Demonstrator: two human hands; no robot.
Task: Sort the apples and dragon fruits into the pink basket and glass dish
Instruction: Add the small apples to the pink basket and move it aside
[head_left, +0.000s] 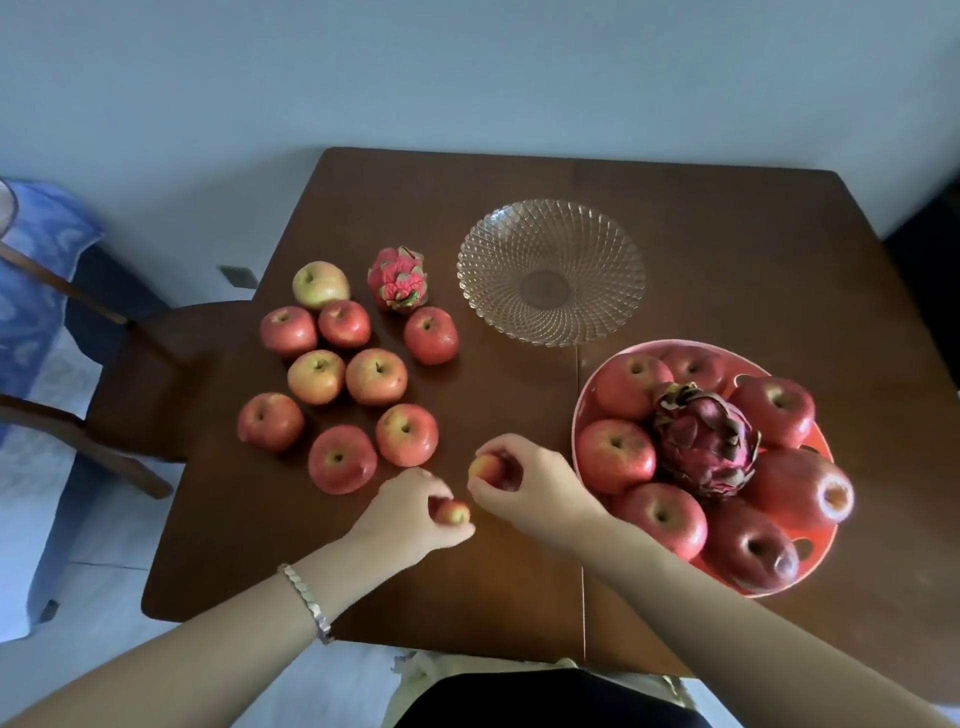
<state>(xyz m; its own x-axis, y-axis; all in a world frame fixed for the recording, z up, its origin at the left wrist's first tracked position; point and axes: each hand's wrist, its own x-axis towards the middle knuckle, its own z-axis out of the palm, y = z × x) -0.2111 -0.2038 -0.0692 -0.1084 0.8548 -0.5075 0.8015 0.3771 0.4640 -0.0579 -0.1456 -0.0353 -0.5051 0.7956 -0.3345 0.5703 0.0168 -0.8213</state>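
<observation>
Gripping one small apple (453, 513) in your left hand (410, 512) and another apple (485, 469) in your right hand (524, 480), you hold both over the table (727, 234); no legible writing.

Probably a home: wooden dining table (727, 249), chair (156, 353), tiled floor (93, 571).

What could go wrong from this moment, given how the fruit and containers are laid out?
1. The pink basket is already heaped with apples around a dark dragon fruit; more fruit might roll off.
2. Each hand grips an apple, left hand and right hand, close together, so they could bump.
3. The glass dish is empty while a dragon fruit sits among apples in the basket, so the sorting may end up mixed.
</observation>
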